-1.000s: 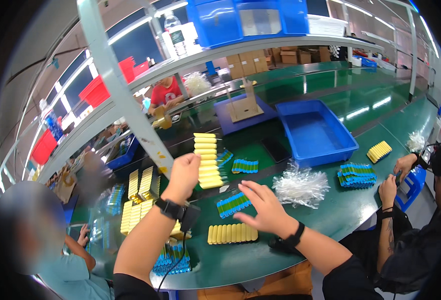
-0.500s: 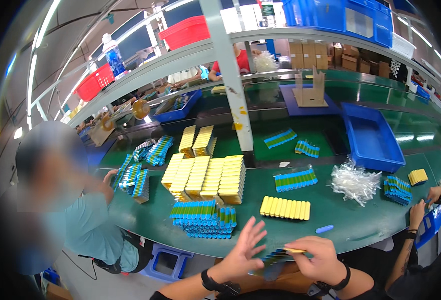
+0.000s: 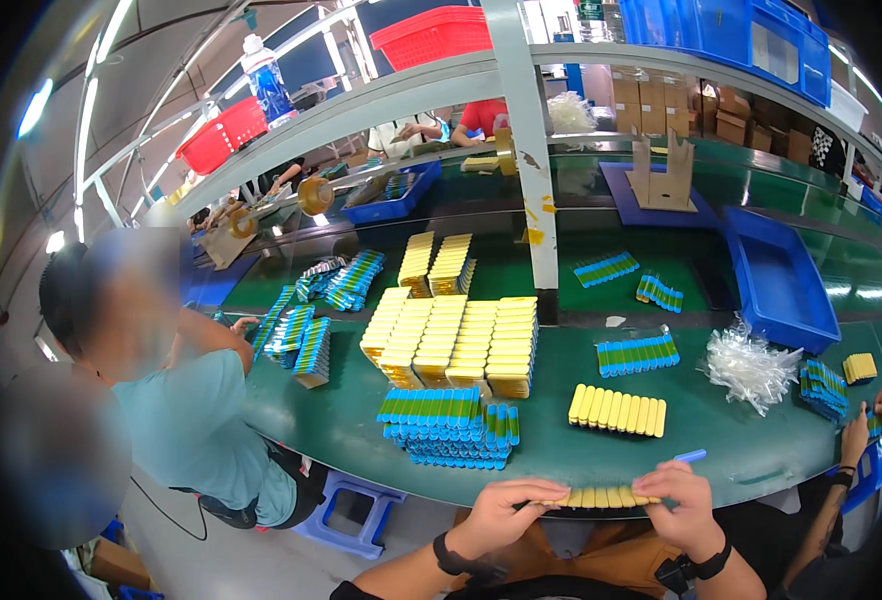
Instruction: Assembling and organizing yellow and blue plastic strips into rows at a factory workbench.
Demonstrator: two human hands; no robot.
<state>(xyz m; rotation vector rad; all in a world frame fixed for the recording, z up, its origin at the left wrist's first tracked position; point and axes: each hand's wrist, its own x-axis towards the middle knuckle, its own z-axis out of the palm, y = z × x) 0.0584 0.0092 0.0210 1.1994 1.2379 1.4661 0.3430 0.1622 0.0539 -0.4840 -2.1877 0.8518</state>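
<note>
A row of short, round-ended yellow pieces (image 3: pixel 606 497) spans the gap between my hands at the front edge of the table. My left hand (image 3: pixel 501 515) pinches its left end, and my right hand (image 3: pixel 686 508) grips the right end. Just beyond lies a similar yellow stack (image 3: pixel 617 411) flat on the green table. A blue pen-like stick (image 3: pixel 691 456) rests by my right fingertips. Up and to the left stand tall stacks of yellow rows (image 3: pixel 441 340), with a pile of blue-and-green rows (image 3: pixel 446 425) in front of them.
A blue-and-green row (image 3: pixel 638 354), a heap of clear plastic wrappers (image 3: pixel 753 366) and a blue tray (image 3: pixel 783 285) lie to the right. A grey post (image 3: pixel 527 150) rises behind the stacks. One co-worker (image 3: pixel 196 400) sits at left; another's hands (image 3: pixel 856 437) work at far right.
My left hand, open before, has closed on the row's left end. The row, earlier hanging from my right hand, is now held level, yellow side up. The whole view has shifted.
</note>
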